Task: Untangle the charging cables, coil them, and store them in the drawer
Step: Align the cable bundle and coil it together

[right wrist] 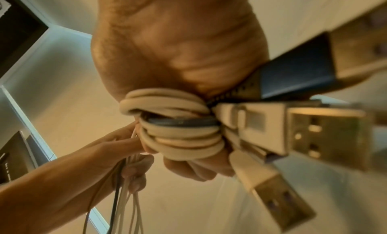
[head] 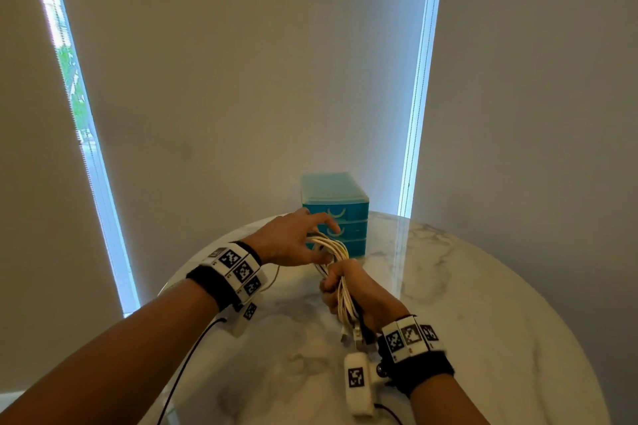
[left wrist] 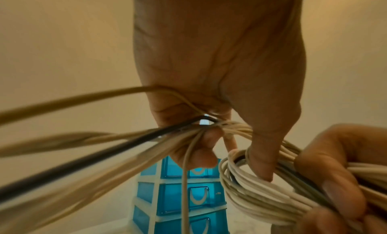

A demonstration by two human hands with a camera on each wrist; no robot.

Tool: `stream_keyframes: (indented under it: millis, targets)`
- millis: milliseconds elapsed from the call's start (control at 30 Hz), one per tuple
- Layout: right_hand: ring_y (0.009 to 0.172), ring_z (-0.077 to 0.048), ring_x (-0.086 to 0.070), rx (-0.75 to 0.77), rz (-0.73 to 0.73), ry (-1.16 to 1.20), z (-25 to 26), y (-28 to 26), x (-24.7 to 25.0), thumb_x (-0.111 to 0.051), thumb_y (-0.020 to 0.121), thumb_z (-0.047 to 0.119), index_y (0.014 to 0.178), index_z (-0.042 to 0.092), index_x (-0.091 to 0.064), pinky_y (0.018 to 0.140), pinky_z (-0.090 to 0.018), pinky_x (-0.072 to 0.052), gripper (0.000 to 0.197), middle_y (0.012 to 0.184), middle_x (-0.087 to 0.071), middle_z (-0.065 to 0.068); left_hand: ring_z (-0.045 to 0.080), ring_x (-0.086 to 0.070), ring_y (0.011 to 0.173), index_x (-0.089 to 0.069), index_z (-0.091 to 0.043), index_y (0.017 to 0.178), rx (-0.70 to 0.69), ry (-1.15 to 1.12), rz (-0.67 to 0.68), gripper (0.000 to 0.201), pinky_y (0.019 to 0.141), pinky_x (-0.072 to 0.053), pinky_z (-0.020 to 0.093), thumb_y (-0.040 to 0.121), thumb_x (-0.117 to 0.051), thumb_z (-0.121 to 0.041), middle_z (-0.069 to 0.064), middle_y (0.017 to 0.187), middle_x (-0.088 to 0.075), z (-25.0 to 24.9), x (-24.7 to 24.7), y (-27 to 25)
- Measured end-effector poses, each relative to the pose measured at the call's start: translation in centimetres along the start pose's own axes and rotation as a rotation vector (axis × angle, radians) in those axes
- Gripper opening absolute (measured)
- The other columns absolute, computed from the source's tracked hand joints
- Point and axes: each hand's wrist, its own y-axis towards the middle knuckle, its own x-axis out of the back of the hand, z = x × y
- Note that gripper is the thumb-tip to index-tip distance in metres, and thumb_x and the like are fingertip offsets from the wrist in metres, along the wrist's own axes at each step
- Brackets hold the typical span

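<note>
A bundle of white charging cables [head: 336,252], with one dark cable among them, is held over the marble table in front of a blue three-drawer unit [head: 336,197]. My right hand [head: 352,290] is a fist around the bundle's middle [right wrist: 180,138]. Several USB plugs [right wrist: 314,133] stick out toward the wrist. My left hand [head: 293,241] grips the far loop end [left wrist: 257,198], its thumb hooked through the coil. Loose strands [left wrist: 104,146] run back from its fingers. All drawers [left wrist: 178,196] look closed.
The round marble table [head: 448,286] ends close to the wall behind the drawer unit. A thin white strand [head: 272,281] trails on the table under my left wrist. Black leads [head: 193,355] hang from the wrist cameras. Bright window strips flank the blinds.
</note>
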Motion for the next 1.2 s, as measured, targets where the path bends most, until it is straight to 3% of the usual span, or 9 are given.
stream_keyframes:
  millis: [200, 300, 400, 500, 600, 800, 933, 1033, 1200]
  targets:
    - [0.049, -0.017, -0.043, 0.064, -0.037, -0.086, 0.0, 0.2, -0.1, -0.050, 0.080, 0.012, 0.071, 0.016, -0.049, 0.052, -0.029, -0.036, 0.011, 0.059, -0.049, -0.005, 0.010, -0.067, 0.100, -0.073, -0.050, 0.125, 0.078, 0.357, -0.135, 0.042, 0.080, -0.048, 0.030, 0.086, -0.070, -0.065, -0.018, 0.114, -0.075, -1.8, 0.4, 0.7]
    - [0.052, -0.017, -0.046, 0.088, -0.085, -0.164, 0.3, 0.1, -0.2, -0.052, 0.080, 0.012, 0.073, 0.016, -0.051, 0.055, -0.031, -0.039, 0.009, 0.058, -0.052, -0.004, 0.012, -0.065, 0.107, -0.076, -0.050, 0.118, 0.046, 0.392, -0.192, 0.033, 0.090, -0.047, 0.035, 0.086, -0.074, -0.052, -0.014, 0.120, -0.073, -2.6, 0.3, 1.0]
    - [0.057, -0.015, -0.049, 0.178, -0.141, -0.240, 0.3, 0.1, -0.3, -0.050, 0.090, 0.014, 0.074, 0.017, -0.055, 0.062, -0.031, -0.040, 0.017, 0.058, -0.053, 0.002, 0.017, -0.060, 0.120, -0.075, -0.048, 0.123, -0.176, 0.493, -0.189, 0.040, 0.098, -0.048, 0.041, 0.089, -0.078, -0.027, -0.008, 0.139, -0.063, -3.9, -0.9, 1.3]
    - [0.055, -0.007, -0.048, 0.228, -0.153, -0.295, 0.2, 0.0, -0.1, -0.048, 0.101, 0.018, 0.071, 0.020, -0.055, 0.060, -0.025, -0.040, 0.031, 0.058, -0.054, 0.010, 0.018, -0.065, 0.116, -0.074, -0.039, 0.126, -0.336, 0.597, -0.129, 0.033, 0.085, -0.049, 0.033, 0.096, -0.075, -0.023, -0.005, 0.131, -0.067, -4.4, -2.1, 1.9]
    - [0.059, -0.015, -0.049, 0.187, -0.194, -0.314, 0.6, -0.3, -0.2, -0.057, 0.093, 0.007, 0.072, 0.015, -0.055, 0.063, -0.028, -0.042, 0.023, 0.058, -0.055, 0.002, 0.015, -0.070, 0.102, -0.073, -0.035, 0.119, -0.220, 0.596, -0.192, 0.021, 0.074, -0.039, 0.027, 0.098, -0.070, -0.030, -0.008, 0.113, -0.073, -3.6, -1.1, 2.3]
    - [0.069, -0.022, -0.056, 0.173, -0.057, -0.421, 0.9, -0.6, -0.9, -0.056, 0.063, 0.025, 0.069, 0.017, -0.060, 0.071, -0.038, -0.047, 0.010, 0.068, -0.060, -0.005, 0.022, -0.071, 0.089, -0.075, -0.027, 0.115, -0.008, 0.553, -0.136, 0.029, 0.076, -0.052, 0.031, 0.100, -0.062, -0.048, 0.000, 0.101, -0.077, -2.3, -0.4, 2.2]
    - [0.060, -0.018, -0.059, 0.117, 0.017, -0.384, 1.0, -0.5, -0.4, -0.058, 0.084, 0.011, 0.079, 0.013, -0.063, 0.059, -0.031, -0.051, 0.007, 0.075, -0.062, -0.010, 0.022, -0.071, 0.084, -0.076, -0.018, 0.100, -0.045, 0.645, -0.131, 0.034, 0.072, -0.050, 0.030, 0.105, -0.057, -0.045, 0.003, 0.094, -0.076, -2.4, -0.4, 2.3]
    - [0.076, -0.021, -0.076, 0.181, 0.116, -0.235, 0.9, -0.4, -0.3, -0.050, 0.103, -0.004, 0.108, 0.007, -0.058, 0.069, -0.029, -0.062, 0.015, 0.090, -0.077, -0.011, 0.020, -0.071, 0.083, -0.071, -0.019, 0.103, -0.156, 0.629, -0.215, 0.030, 0.077, -0.055, 0.031, 0.107, -0.056, -0.044, 0.000, 0.094, -0.075, -2.5, -0.2, 2.1]
    - [0.075, -0.021, -0.077, 0.254, 0.275, -0.164, 0.7, -0.7, -0.3, -0.051, 0.109, -0.002, 0.118, 0.004, -0.055, 0.075, -0.031, -0.065, 0.012, 0.112, -0.082, -0.016, 0.020, -0.071, 0.086, -0.065, -0.019, 0.112, -0.239, 0.579, -0.310, 0.018, 0.070, -0.040, 0.028, 0.107, -0.061, -0.036, 0.001, 0.101, -0.076, -2.2, -0.5, 1.8]
